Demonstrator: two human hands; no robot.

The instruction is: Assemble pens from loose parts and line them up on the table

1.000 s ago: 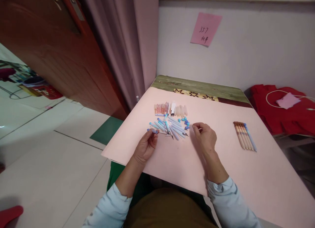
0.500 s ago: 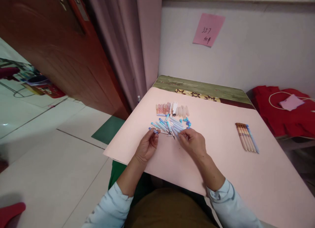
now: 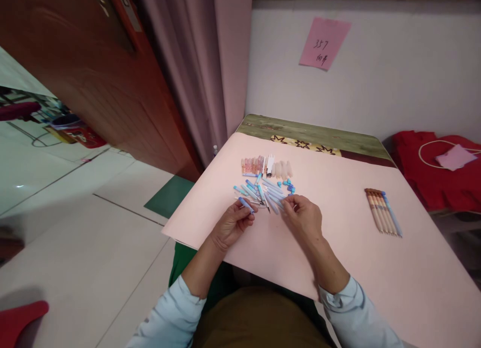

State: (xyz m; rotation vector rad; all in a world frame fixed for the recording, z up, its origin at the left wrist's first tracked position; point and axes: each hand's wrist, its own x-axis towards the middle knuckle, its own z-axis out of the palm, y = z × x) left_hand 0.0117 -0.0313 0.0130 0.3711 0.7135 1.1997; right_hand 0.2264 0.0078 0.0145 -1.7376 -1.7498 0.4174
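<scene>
My left hand (image 3: 233,226) is closed around a short blue pen barrel (image 3: 245,204), held between thumb and fingers at a slant. My right hand (image 3: 305,218) is pinched at the right edge of a loose heap of pale blue pen barrels (image 3: 273,188). Whatever lies between its fingertips is hidden. Thin white refills with dark tips (image 3: 267,203) are mixed into the heap. Just beyond my right fingertips sit several small blue caps (image 3: 290,186).
Behind the heap stand a row of pinkish pen parts (image 3: 252,165), white refills (image 3: 270,165) and pale translucent grips (image 3: 282,169). Several assembled-looking pens (image 3: 383,212) lie side by side at right on the pink-covered table (image 3: 338,187). A red cloth-covered surface (image 3: 421,187) is beyond.
My left hand has shifted slightly right and toward me, turning the blue barrel so more of it shows. My right hand has drawn slightly right. The view has shifted a little.
</scene>
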